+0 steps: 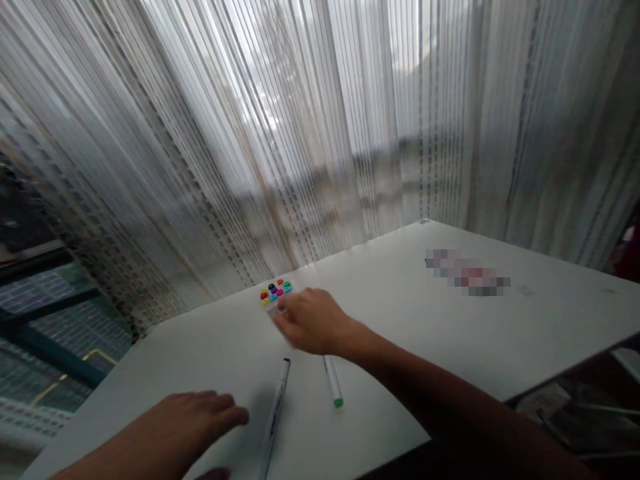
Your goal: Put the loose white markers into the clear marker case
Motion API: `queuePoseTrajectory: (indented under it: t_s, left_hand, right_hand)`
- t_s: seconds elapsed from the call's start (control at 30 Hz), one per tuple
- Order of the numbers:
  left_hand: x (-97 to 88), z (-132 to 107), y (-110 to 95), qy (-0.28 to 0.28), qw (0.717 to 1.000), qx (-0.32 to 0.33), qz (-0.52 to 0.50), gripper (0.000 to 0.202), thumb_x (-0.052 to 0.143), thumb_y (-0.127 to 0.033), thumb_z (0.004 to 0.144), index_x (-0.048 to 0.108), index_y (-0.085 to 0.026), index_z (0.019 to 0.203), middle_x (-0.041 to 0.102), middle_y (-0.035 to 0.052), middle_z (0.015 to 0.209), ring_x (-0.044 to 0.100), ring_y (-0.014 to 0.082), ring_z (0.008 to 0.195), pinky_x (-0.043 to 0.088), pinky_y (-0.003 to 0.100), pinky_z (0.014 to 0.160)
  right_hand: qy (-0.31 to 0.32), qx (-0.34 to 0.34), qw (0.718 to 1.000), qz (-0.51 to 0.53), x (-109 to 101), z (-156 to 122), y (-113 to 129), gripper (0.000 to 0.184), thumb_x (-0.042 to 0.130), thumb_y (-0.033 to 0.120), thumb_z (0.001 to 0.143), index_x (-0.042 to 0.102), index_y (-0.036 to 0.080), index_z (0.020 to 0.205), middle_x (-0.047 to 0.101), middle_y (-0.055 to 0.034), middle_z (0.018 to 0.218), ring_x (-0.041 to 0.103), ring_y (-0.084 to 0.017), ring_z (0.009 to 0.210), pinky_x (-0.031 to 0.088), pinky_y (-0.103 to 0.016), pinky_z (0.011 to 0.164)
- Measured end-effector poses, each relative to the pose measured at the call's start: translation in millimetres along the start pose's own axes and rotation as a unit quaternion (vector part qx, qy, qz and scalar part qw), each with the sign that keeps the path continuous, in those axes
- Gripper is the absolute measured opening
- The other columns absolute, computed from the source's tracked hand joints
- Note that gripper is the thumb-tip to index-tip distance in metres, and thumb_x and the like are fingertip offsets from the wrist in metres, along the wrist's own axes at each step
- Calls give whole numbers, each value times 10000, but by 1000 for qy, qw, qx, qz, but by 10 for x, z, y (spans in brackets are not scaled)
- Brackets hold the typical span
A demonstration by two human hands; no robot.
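Observation:
A clear case of markers (275, 291), with several caps in different colours, is near the far edge of the white table. My right hand (313, 321) reaches across to it, fingers curled closed against its near side; the fingertips are partly hidden and a bit blurred. Below that hand lies a white marker with a green end (333, 383), its far end covered by the hand. A second white marker, with a dark blue tip (277, 407), lies to the left of it. My left hand (200, 417) hovers beside this one, fingers stretched out and holding nothing.
The white table (380, 300) reaches back to a striped sheer curtain (320, 133). A pixelated flat item (467, 272) lies on its right side. At the left stands a dark frame (45, 320); below the right edge are blurred things (570, 407).

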State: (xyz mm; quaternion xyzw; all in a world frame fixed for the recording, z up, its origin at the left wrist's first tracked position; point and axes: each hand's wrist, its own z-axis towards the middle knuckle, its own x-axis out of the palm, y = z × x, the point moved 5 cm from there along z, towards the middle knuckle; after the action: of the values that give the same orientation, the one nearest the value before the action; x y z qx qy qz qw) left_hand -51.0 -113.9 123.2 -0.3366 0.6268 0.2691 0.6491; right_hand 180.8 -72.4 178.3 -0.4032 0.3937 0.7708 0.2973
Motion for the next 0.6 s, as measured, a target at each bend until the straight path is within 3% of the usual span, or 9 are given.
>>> queuePoseTrajectory:
  t_s: [0.1, 0.2, 0.27, 0.3, 0.43, 0.6]
  left_hand:
    - [195, 514, -38, 25, 996, -50, -66, 297, 662, -430, 777, 744, -367, 1055, 785, 54, 995, 732, 281, 845, 558, 403, 794]
    - [305, 1041, 133, -88, 978, -120, -144, 214, 623, -389, 731, 746, -262, 852, 770, 66, 819, 710, 270, 698, 533, 390, 668]
    - [374, 1289, 326, -211, 933, -152, -247, 199, 587, -380, 709, 703, -226, 757, 747, 69, 758, 690, 251, 628, 525, 367, 601]
    - [435, 1385, 410, -246, 918, -161, -267, 222, 545, -400, 728, 676, -221, 738, 728, 67, 728, 678, 241, 601, 526, 361, 579]
    - [702, 1551, 588, -315, 883, -167, -306, 282, 440, -450, 791, 617, -235, 748, 687, 69, 696, 691, 254, 667, 563, 372, 613]
    - [843, 1453, 540, -340, 862, -128, -355, 205, 532, -435, 816, 622, -251, 810, 711, 76, 810, 697, 280, 851, 568, 395, 776]
  right_hand:
    - [12, 109, 994, -20, 318, -77, -631, 288, 494, 269, 953, 756, 152, 931, 761, -124, 954, 689, -248, 920, 462, -316, 776]
    - [16, 171, 985, -25, 596, 15, -973, 251, 529, 230, 911, 768, 155, 918, 758, -138, 985, 686, -251, 940, 447, -307, 772]
    - [8, 202, 979, -3, 746, 111, -1085, 246, 534, 215, 899, 771, 150, 905, 759, -141, 985, 687, -243, 929, 440, -296, 757]
    - [1, 215, 977, 10, 814, 148, -1131, 254, 523, 204, 902, 770, 146, 908, 761, -139, 981, 688, -235, 919, 436, -290, 748]
    - [-25, 235, 971, 37, 1045, 185, -1325, 290, 470, 154, 916, 760, 140, 924, 766, -108, 939, 679, -190, 866, 423, -260, 730]
    - [-55, 204, 971, 112, 1203, 142, -1489, 259, 497, 174, 873, 751, 160, 830, 731, -47, 744, 616, -156, 683, 401, -240, 639]
